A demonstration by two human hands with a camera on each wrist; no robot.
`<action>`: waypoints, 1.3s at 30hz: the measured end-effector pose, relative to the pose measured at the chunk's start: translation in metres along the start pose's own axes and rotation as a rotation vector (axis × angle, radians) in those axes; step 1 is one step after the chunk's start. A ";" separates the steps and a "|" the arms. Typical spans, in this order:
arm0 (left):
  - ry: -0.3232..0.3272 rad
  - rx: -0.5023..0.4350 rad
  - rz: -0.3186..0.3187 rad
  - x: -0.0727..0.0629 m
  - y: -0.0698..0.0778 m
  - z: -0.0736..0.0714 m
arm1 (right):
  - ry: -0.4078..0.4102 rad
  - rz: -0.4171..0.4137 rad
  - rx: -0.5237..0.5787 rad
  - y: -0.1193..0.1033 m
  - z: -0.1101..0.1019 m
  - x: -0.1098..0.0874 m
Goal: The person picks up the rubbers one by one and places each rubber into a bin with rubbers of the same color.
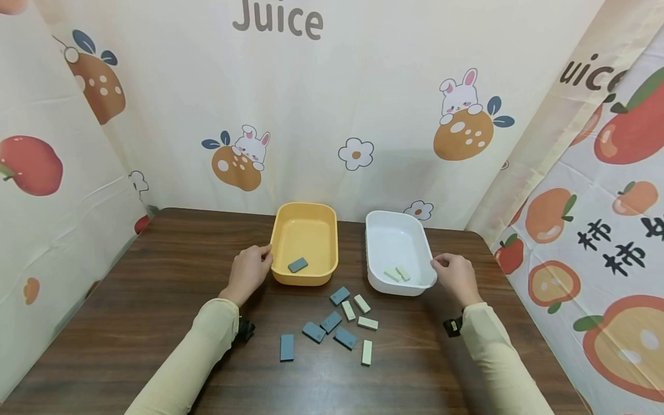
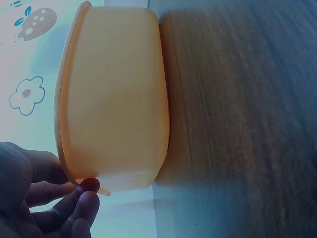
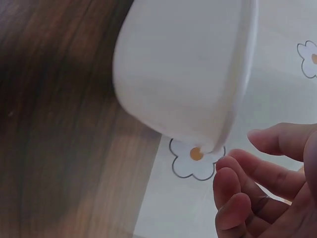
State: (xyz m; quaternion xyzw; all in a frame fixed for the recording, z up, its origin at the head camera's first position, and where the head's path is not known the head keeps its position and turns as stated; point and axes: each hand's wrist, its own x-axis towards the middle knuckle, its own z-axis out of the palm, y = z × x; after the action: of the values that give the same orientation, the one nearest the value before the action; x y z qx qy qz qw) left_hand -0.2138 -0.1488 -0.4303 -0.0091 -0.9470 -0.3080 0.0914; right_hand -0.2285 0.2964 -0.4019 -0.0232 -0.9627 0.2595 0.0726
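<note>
On the left, my left hand [image 1: 249, 270] pinches the rim of a yellow plastic bin [image 1: 306, 222] between thumb and fingers. The bin's side wall [image 2: 116, 99] fills much of the left wrist view. One blue-grey block [image 1: 298, 265] lies inside it. My right hand [image 1: 456, 275] is at the right rim of a white plastic bin [image 1: 396, 230], which holds two pale green blocks [image 1: 392, 275]. In the right wrist view, the thumb [image 3: 277, 141] stands apart from the other fingers, which are loosely bent right beside the white rim, with nothing between them.
Several blue-grey blocks [image 1: 331, 322] and several smaller pale green blocks [image 1: 368, 323] lie scattered on the dark wooden table [image 1: 415, 369] in front of the bins. A printed curtain [image 1: 311, 104] hangs along the table's back edge, with more printed cloth at both sides.
</note>
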 end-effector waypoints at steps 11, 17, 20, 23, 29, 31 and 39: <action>0.007 -0.009 0.013 0.002 -0.003 0.002 | -0.072 0.060 -0.021 0.019 0.005 -0.005; 0.004 -0.018 0.016 0.003 -0.007 0.003 | -0.087 0.032 -0.003 0.024 0.009 -0.004; 0.006 -0.024 0.015 0.004 -0.010 0.001 | -0.106 0.038 0.013 0.027 0.010 -0.004; 0.017 -0.029 -0.002 0.005 -0.012 -0.002 | -0.125 0.049 0.037 0.028 0.012 -0.004; 0.005 -0.037 0.000 0.006 -0.012 -0.008 | -0.119 0.050 0.051 0.027 0.012 -0.003; 0.011 -0.037 0.008 0.004 -0.011 -0.010 | -0.119 0.048 0.061 0.027 0.012 -0.003; -0.018 -0.047 0.016 -0.004 0.000 -0.016 | -0.141 0.072 0.081 0.027 0.013 -0.005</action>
State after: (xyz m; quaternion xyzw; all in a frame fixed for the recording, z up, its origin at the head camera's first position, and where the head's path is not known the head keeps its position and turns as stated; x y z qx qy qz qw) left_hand -0.2076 -0.1577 -0.4185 -0.0216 -0.9401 -0.3295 0.0850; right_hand -0.2255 0.3127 -0.4266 -0.0366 -0.9528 0.3015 -0.0036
